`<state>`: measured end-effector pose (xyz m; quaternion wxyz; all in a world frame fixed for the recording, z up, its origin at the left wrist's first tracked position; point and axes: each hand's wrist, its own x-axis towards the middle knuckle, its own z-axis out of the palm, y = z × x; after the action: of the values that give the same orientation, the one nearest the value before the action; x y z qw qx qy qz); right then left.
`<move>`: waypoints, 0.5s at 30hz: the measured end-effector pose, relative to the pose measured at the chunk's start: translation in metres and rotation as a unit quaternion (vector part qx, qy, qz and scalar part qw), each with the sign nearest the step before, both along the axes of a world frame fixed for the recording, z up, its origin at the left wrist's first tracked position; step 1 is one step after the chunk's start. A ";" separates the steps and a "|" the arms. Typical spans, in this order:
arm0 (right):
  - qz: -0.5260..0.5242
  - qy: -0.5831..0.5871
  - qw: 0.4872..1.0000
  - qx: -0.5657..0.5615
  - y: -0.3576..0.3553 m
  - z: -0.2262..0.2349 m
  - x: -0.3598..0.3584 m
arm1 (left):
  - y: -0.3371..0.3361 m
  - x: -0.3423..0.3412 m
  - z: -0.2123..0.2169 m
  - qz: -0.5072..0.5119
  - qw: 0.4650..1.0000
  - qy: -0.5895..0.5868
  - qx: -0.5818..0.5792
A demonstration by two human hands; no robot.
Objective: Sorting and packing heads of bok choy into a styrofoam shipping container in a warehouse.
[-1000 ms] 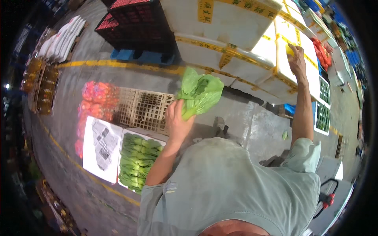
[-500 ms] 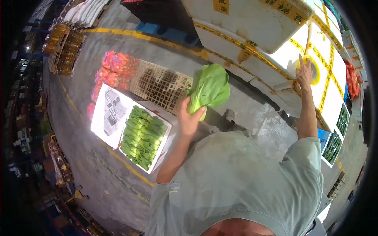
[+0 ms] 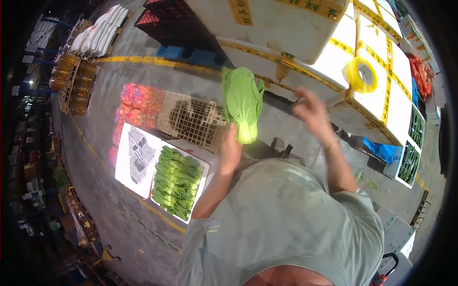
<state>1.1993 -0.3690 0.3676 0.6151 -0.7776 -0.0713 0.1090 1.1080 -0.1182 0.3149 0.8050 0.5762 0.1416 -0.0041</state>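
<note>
My left hand (image 3: 230, 151) grips a leafy green bok choy (image 3: 243, 97) by its pale base, leaves pointing away from me. To its right, my right hand (image 3: 312, 113) hangs in the air, apart from the bok choy. Motion smears its fingers, and nothing can be made out in them. Below and left of my left hand, rows of bok choy (image 3: 176, 183) fill a white foam box. A white panel with a printed sheet (image 3: 138, 155) lies beside that box. On a taped foam box (image 3: 391, 109) at the right sits a roll of yellowish tape (image 3: 355, 78).
Stacked white foam boxes (image 3: 276, 28) stand ahead. A beige plastic pallet (image 3: 183, 112) and red net bags (image 3: 138, 97) lie to the left. Dark crates (image 3: 174, 24) are at the far side. At the right, open white boxes hold green vegetables (image 3: 409, 164).
My right hand has left the tape roll and swung left toward the bok choy. The bok choy has turned more upright in my left hand. The view has shifted slightly.
</note>
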 end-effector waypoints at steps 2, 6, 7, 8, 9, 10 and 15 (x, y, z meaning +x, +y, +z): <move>0.050 0.073 0.993 0.082 0.051 -0.005 -0.028 | -0.007 0.004 0.013 0.046 0.999 -0.001 -0.016; 0.097 0.214 0.959 0.155 0.088 -0.012 -0.035 | -0.012 0.006 0.041 -0.030 0.944 0.057 0.325; 0.125 0.211 0.957 0.153 0.095 -0.013 -0.033 | -0.011 0.005 0.042 -0.023 0.897 -0.044 0.438; 0.115 0.278 0.930 0.212 0.097 -0.018 -0.031 | -0.011 0.003 0.042 -0.018 0.890 -0.069 0.450; 0.103 0.345 0.894 0.264 0.101 -0.025 -0.030 | -0.010 0.001 0.041 -0.013 0.882 -0.094 0.462; 0.075 0.275 0.902 0.323 0.109 -0.050 -0.034 | -0.012 -0.001 0.040 -0.021 0.910 -0.035 0.412; 0.096 0.231 0.900 0.357 0.140 -0.041 -0.035 | -0.007 -0.012 0.029 0.116 0.880 -0.112 0.447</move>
<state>1.1642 -0.2294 0.3265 0.8373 -0.4480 -0.0361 0.3112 1.0964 -0.1257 0.3438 0.4675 0.8507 0.1029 0.2172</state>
